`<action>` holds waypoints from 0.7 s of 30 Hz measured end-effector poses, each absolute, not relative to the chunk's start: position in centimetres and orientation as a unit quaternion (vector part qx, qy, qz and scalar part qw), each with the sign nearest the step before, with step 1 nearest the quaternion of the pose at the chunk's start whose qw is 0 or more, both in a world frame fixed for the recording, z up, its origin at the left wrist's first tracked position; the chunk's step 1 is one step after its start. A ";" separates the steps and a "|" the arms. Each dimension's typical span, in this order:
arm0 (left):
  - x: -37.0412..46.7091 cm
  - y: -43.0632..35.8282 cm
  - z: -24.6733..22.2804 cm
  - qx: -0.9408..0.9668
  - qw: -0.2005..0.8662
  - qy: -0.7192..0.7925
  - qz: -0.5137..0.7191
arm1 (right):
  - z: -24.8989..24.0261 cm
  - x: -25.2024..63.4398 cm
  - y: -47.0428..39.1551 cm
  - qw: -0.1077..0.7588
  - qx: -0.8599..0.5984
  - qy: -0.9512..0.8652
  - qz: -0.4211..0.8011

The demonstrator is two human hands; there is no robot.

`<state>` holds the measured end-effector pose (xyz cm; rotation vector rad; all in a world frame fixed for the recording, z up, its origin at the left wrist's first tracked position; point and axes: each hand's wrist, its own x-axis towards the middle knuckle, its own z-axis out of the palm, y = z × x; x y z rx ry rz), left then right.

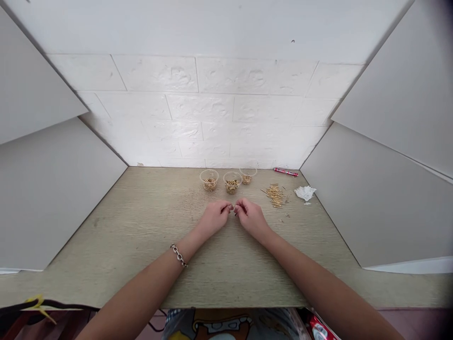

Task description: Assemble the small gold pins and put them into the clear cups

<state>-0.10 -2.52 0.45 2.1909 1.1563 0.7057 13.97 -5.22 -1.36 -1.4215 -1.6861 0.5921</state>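
Note:
My left hand (218,214) and my right hand (249,215) meet over the middle of the table, fingertips pinched close together. A tiny brass-coloured piece (233,207) shows between them; its exact kind is too small to make out. Just beyond my hands stand three clear plastic cups, the left cup (209,181), the middle cup (232,183) and the back cup (247,177), each holding small gold-coloured metal parts. To the right of my right hand lies a pile of thin gold-coloured pins (275,195).
A crumpled white tissue (305,192) lies right of the pile, with a red tube-shaped wrapper (286,172) behind it. Fine brown specks (198,199) are scattered left of the cups. Grey panels (63,198) flank the table (226,274), and a white brick-pattern wall backs it.

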 end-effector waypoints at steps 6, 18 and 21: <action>-0.2 -2.6 0.7 0.840 0.235 0.418 0.255 | -0.9 14.1 -5.4 0.402 -0.552 -0.705 0.192; -0.2 -1.6 0.3 0.686 0.559 0.385 0.261 | -1.3 14.2 -4.9 0.455 -0.528 -0.628 0.345; -0.1 -1.6 0.1 0.631 0.627 0.364 0.275 | -1.5 14.0 -4.8 0.481 -0.505 -0.601 0.391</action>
